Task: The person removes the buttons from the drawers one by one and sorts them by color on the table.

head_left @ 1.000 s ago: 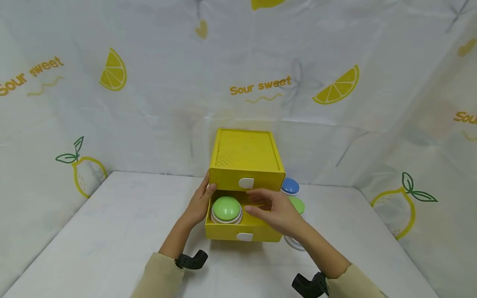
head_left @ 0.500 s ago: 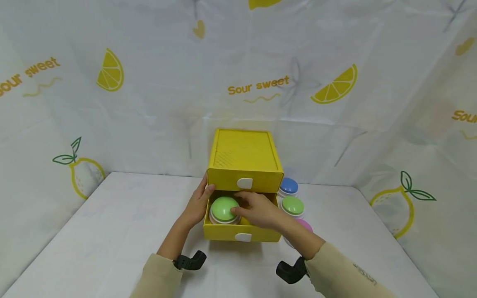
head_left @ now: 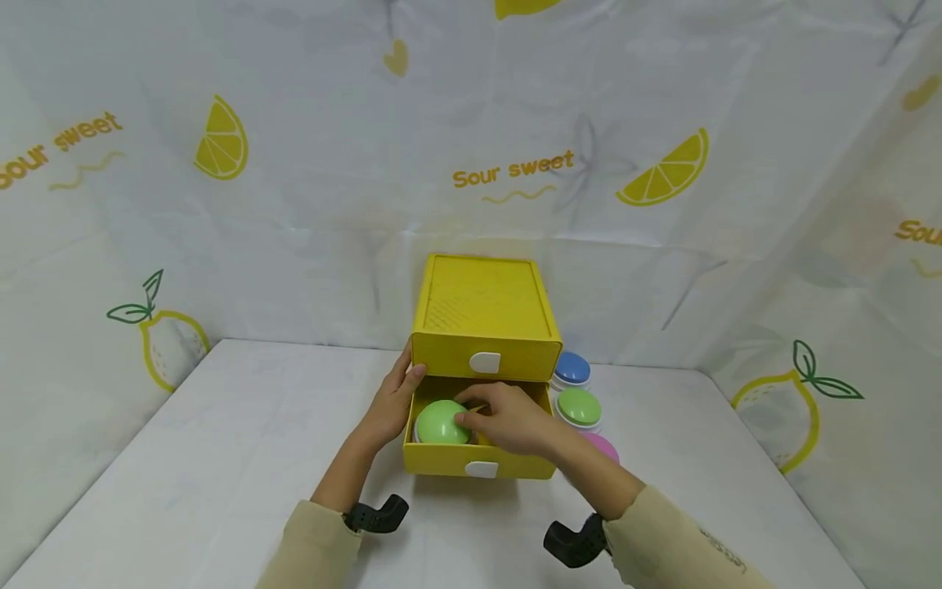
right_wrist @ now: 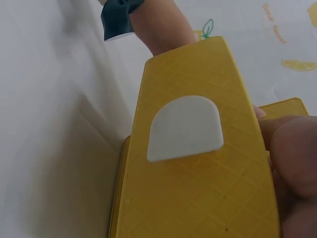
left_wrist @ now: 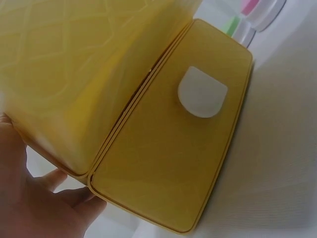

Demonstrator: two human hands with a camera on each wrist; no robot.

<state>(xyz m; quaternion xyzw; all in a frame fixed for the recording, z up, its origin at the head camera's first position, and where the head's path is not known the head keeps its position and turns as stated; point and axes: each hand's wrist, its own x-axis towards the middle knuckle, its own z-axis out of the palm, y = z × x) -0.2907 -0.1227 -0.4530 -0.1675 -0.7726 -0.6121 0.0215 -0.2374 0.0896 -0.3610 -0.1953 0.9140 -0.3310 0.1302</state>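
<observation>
A yellow two-drawer box (head_left: 486, 298) stands on the table, its lower drawer (head_left: 441, 460) pulled out and its upper one closed. Inside the lower drawer's left side, a green dome-topped push button (head_left: 439, 423) with a white base tips toward the front. My right hand (head_left: 511, 419) reaches into the drawer, thumb and fingers pinching the dome's right side; its fingertips are partly hidden. My left hand (head_left: 390, 405) rests along the box's left side, thumb at the front corner below the upper drawer. The left wrist view shows the left hand's fingers (left_wrist: 89, 208) touching the drawer's edge.
Right of the box stand a blue push button (head_left: 572, 368), another green push button (head_left: 579, 406) and a pink one (head_left: 602, 446), partly behind my right forearm. A white lemon-print cloth (head_left: 331, 204) hangs behind the white table (head_left: 280, 425).
My right hand has come left and down into the drawer onto the green button, which now tips forward. My left hand stays at the box's side.
</observation>
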